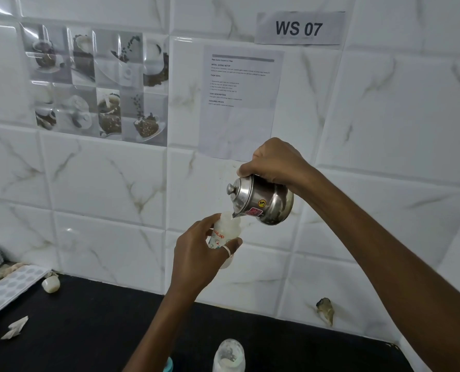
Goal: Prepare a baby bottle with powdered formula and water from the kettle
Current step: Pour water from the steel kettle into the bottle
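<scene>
My left hand (196,253) grips a clear baby bottle (225,232) with red lettering, held up in the air with its mouth open at the top. My right hand (274,161) holds a small steel kettle (262,200) from above, tilted hard to the left. The kettle's spout rests at the bottle's mouth. The bottle looks whitish inside; my fingers hide its lower half. A stream of water cannot be made out.
A black counter (89,331) runs below against a white tiled wall. A second clear container (229,357) with white powder stands at the bottom edge. A white dimpled tray (6,291), a small white cap (51,284) and a crumpled paper scrap (15,327) lie at the left.
</scene>
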